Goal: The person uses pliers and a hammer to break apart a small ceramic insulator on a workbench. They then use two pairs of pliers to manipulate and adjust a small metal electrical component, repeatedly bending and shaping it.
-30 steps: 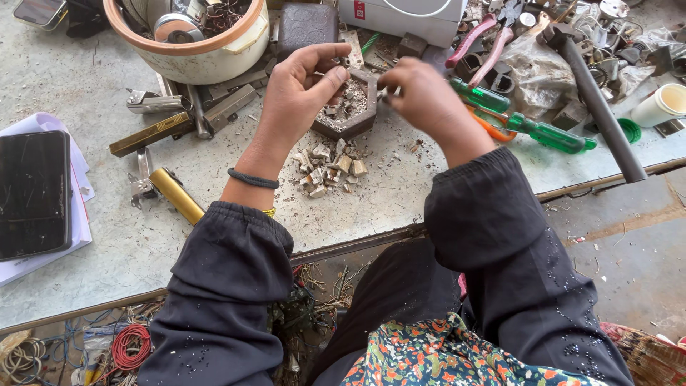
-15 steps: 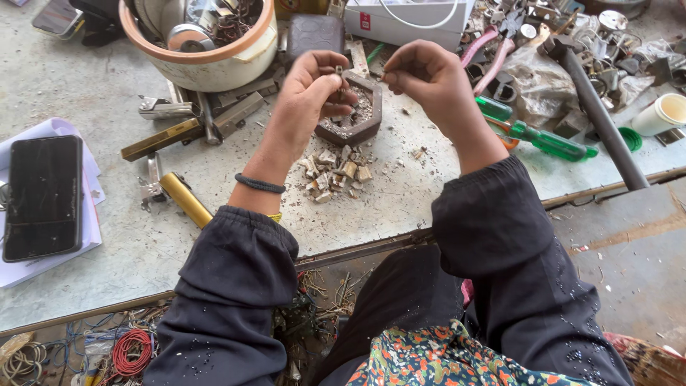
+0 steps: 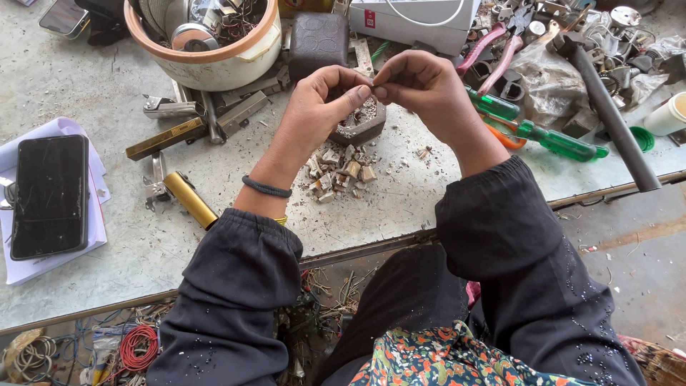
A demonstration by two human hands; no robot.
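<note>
My left hand (image 3: pixel 323 106) and my right hand (image 3: pixel 423 89) meet fingertip to fingertip above the worktable, pinching one tiny piece between them; the piece is too small to identify. Right under the hands sits a small dark hexagonal block (image 3: pixel 359 125) with pale crumbs in its hollow top. A pile of small broken beige pieces (image 3: pixel 340 169) lies just in front of the block, near my left wrist. A dark band circles my left wrist, and both arms wear dark sleeves.
A cream bowl (image 3: pixel 214 64) of metal parts stands at the back left. A black phone (image 3: pixel 50 194) rests on white paper. A brass cylinder (image 3: pixel 190 199), green-handled screwdrivers (image 3: pixel 557 139), pink pliers (image 3: pixel 493 50), a dark pipe (image 3: pixel 607 107), a white box (image 3: pixel 414 21) surround me.
Both hands have drawn closer together and a little toward me, lifting from the hexagonal block; the fingertips now touch around the tiny piece.
</note>
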